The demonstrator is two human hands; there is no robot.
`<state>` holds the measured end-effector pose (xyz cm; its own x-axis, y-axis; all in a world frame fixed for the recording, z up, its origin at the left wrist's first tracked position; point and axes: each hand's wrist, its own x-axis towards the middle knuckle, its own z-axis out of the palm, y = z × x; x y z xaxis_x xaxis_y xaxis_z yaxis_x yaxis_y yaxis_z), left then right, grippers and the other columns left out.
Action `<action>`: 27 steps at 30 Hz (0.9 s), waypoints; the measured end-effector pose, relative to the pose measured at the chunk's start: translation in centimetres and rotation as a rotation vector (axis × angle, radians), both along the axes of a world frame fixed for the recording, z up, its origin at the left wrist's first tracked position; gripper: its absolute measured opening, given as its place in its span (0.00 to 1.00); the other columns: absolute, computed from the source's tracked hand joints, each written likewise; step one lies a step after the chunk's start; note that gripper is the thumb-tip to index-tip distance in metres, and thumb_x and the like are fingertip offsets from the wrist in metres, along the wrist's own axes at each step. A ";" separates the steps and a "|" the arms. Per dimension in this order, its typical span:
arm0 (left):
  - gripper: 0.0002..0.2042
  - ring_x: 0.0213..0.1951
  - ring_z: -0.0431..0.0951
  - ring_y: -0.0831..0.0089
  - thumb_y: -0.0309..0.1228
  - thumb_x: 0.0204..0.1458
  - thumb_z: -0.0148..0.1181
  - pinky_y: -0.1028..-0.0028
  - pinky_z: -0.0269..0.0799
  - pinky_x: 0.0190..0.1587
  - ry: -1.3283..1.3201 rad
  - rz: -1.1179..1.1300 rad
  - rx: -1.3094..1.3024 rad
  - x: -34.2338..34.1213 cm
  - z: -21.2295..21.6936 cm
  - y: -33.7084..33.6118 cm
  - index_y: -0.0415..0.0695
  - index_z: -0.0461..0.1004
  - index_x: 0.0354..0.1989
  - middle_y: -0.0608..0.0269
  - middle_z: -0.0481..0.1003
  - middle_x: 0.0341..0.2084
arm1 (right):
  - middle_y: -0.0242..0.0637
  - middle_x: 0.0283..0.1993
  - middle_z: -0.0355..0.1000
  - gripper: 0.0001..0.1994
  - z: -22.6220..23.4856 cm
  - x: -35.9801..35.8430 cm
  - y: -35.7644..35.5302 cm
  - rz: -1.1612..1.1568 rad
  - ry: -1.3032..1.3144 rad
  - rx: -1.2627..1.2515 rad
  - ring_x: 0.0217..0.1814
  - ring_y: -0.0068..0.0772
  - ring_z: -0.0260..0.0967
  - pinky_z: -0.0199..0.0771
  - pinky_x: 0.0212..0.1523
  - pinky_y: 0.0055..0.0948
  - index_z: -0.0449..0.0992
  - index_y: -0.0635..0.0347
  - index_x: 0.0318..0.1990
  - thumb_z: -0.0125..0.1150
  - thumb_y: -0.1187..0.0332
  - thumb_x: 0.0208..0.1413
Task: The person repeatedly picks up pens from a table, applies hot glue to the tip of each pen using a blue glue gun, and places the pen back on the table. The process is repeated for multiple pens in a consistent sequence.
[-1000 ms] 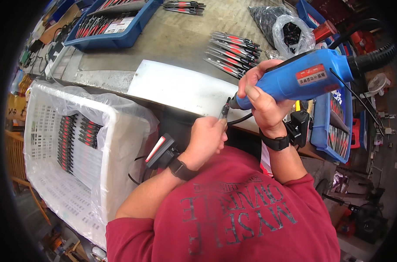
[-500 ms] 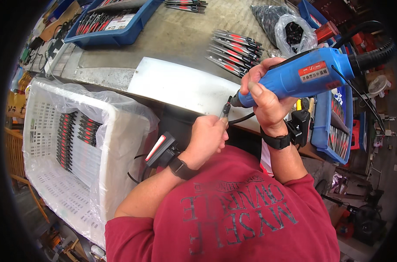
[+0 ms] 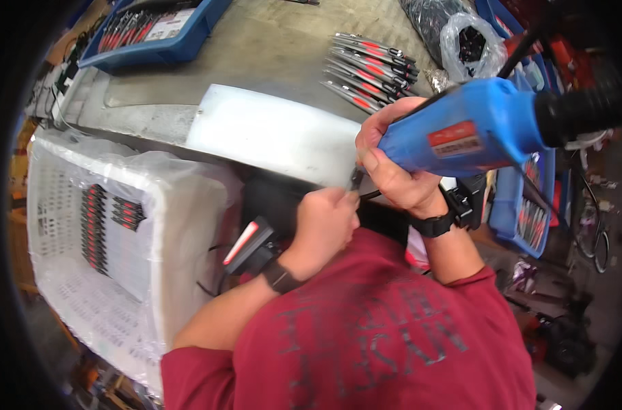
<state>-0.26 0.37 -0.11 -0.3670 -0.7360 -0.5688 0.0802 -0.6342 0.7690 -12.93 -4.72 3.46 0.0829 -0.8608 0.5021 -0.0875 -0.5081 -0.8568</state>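
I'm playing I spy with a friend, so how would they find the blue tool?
Find the worktable with a white board along its near edge. At the board's right end, the person's right hand grips the blue power tool, with a thick black cable at its back. Unlike the blue tray below it, it is rounded and bears a red-and-white label.

Dark piece [image 3: 357, 179] between hands [image 3: 325, 222] blurred; shirt lettering [image 3: 379, 355] smeared; upper-left tray [image 3: 147, 53] cut by top edge.
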 end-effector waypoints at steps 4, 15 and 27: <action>0.10 0.09 0.60 0.84 0.29 0.55 0.48 0.82 0.54 0.09 0.008 0.004 0.064 0.2 0.2 -0.3 0.36 0.68 0.24 0.65 0.67 0.12 | 0.34 0.26 0.63 0.23 1.7 -1.4 -0.6 -0.070 -0.268 0.166 0.24 0.26 0.63 0.65 0.25 0.24 0.58 0.61 0.47 0.59 0.71 0.42; 0.10 0.09 0.60 0.84 0.28 0.55 0.48 0.82 0.54 0.10 0.058 0.021 -0.008 0.1 -0.6 0.1 0.37 0.68 0.25 0.66 0.67 0.13 | 0.33 0.25 0.63 0.27 2.6 -1.3 0.7 0.010 -0.388 0.155 0.24 0.23 0.62 0.62 0.24 0.21 0.55 0.64 0.50 0.61 0.71 0.44; 0.10 0.09 0.60 0.86 0.30 0.56 0.49 0.84 0.54 0.10 0.044 0.013 0.004 0.1 -0.2 0.1 0.38 0.68 0.25 0.67 0.67 0.12 | 0.35 0.24 0.63 0.26 2.4 -0.8 1.0 -0.018 -0.429 0.110 0.22 0.24 0.62 0.62 0.22 0.23 0.56 0.65 0.49 0.62 0.72 0.43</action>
<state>-0.19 0.44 -0.35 -0.3824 -0.7387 -0.5550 0.1219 -0.6358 0.7622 -13.71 -3.69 5.89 -0.1287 -0.9107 0.3926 0.2799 -0.4131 -0.8666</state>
